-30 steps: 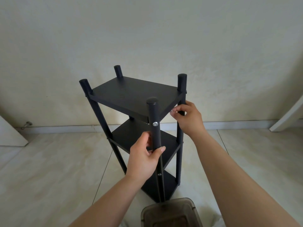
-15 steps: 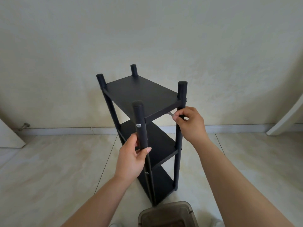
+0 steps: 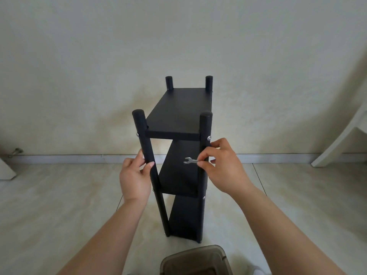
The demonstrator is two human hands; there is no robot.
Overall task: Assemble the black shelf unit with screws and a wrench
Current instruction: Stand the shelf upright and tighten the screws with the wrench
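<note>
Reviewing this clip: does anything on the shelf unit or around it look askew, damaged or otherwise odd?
Nothing stands out. The black shelf unit stands upright on the floor with its three boards level and screws seated in the front posts. The left hand grips the front left post, and the right hand pinches a small wrench.

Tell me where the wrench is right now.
In the head view, the small silver wrench is pinched in the right hand, in front of the middle shelf, just left of the near right post.

Black shelf unit [image 3: 179, 108] and brown bin [image 3: 195, 261] stand on tiled floor [image 3: 59, 205].
</note>
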